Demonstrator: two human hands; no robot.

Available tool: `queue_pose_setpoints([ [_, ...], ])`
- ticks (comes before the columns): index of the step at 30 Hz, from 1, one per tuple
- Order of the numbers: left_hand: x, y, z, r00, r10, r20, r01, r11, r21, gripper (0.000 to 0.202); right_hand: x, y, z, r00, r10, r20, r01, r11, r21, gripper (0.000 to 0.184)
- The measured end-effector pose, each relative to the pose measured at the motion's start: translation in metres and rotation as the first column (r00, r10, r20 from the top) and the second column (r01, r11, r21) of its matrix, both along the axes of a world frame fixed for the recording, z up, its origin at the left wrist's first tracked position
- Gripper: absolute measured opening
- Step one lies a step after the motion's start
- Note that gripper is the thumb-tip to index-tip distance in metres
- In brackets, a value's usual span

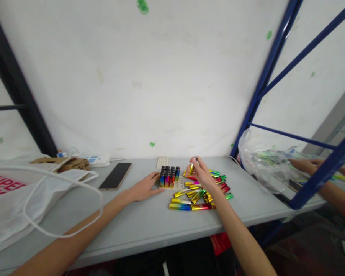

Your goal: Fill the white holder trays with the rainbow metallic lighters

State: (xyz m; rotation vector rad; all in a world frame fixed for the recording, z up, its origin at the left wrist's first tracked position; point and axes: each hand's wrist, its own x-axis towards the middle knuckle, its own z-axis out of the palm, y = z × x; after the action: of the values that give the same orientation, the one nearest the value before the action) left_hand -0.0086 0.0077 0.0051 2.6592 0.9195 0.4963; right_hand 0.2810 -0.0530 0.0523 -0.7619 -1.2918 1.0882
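left hand (145,188): flat, palm down, fingers stretched forward | right hand (200,172): fingertips pinched together, wrist raised | both forearms bare, extended

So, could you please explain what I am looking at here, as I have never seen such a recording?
There is no machine here. A person wears one camera on the head, which looks forward and down, so the two bare arms reaching in from below are that person's own.

The left hand lies open on the grey table, with its fingertips at a white tray that holds shiny tubes standing upright. The right hand pinches one gold tube above a loose pile of the same tubes.

A phone, a cardboard box and a white bag also lie on the table. At the far right, a co-worker's hand is at a plastic bag.
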Motion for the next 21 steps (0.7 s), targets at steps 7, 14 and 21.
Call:
queue_pose_setpoints([
  [7, 0.001, 0.000, 0.001, 1.000, -0.005, 0.013, 0.006, 1.000, -0.017, 0.069, -0.009, 0.008, -0.007, 0.996, -0.064, -0.066, 0.056, 0.991, -0.121, 0.056],
  [14, 0.000, 0.002, -0.003, 1.000, 0.002, 0.027, -0.002, 1.000, 0.009, 0.070, -0.016, 0.008, -0.018, 0.945, -0.326, 0.029, 0.321, 0.906, -0.274, 0.050],
  [21, 0.001, -0.001, -0.001, 1.000, 0.000, 0.009, 0.000, 1.000, 0.028, 0.070, -0.023, 0.006, -0.014, 0.968, -0.220, 0.121, 0.247, 0.922, -0.298, 0.046],
])
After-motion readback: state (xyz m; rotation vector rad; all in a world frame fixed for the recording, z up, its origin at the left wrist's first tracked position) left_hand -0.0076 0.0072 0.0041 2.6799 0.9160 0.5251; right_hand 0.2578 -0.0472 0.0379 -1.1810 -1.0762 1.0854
